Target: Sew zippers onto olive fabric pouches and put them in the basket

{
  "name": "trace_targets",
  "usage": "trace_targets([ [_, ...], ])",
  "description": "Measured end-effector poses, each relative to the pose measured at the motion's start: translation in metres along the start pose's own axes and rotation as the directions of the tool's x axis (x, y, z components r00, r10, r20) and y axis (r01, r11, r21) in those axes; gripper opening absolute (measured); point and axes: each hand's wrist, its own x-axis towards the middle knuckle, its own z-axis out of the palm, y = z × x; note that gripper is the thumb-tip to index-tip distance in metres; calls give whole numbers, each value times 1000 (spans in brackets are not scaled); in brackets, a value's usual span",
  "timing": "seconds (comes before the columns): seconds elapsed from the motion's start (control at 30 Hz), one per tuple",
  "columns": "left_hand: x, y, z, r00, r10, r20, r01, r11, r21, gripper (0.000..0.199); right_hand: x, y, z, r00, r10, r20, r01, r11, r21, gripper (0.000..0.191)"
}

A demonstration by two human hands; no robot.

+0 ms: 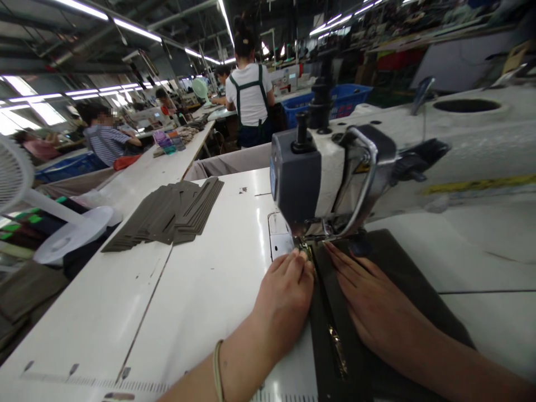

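Observation:
A dark grey-brown fabric piece [402, 279] lies on the bed of the sewing machine [297, 178], running under its needle area. Along it goes a zipper [337, 352] with gold-coloured teeth, partly covered by my hands. My left hand [288, 296] is closed, its curled fingertips pressed together at the zipper's left edge, just in front of the presser foot. To the right of the zipper my right hand [368, 296] rests flat on the fabric, fingers stretched out and pointing at the needle. The needle itself is hard to make out.
Stacked dark grey fabric strips [167, 215] lie on the white table [209, 312], left of the machine. A white fan [71, 234] stands at the far left. Behind the machine are a blue crate [347, 97] and a person in a white shirt [250, 92]; other people sit further left.

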Motion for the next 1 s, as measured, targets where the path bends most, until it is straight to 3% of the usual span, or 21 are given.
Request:
trace_targets([
  [0.2, 2, 1, -1, 1000, -11, -13, 10, 1000, -11, 26, 0, 1, -1, 1000, 24, 18, -24, 999, 21, 42],
  [0.37, -2, -3, -11, 997, -25, 69, 33, 991, -129, 27, 0, 1, -2, 1000, 17, 18, -18, 999, 41, 42],
  [0.47, -1, -10, -17, 982, -150, 110, 177, 937, -300, 37, 0, 2, -3, 999, -4, 38, 3, 1000, 25, 42],
  [0.6, 13, -16, -9, 877, -474, 72, 465, 803, -373, 19, -2, 4, -2, 999, -23, 39, 23, 1000, 9, 42],
  [0.7, 27, -17, 1, 805, -588, 78, 577, 745, -333, 11, -3, 6, -1, 998, -46, 45, 45, 999, 11, 45],
  [0.8, 35, -16, 8, 764, -641, 71, 635, 729, -255, 6, -3, 6, -1, 998, -46, 47, 46, 999, 10, 46],
  [1.0, 36, -10, 11, 806, -591, 8, 589, 801, -106, 6, -2, 5, -2, 998, -38, 52, 39, 999, -10, 45],
])
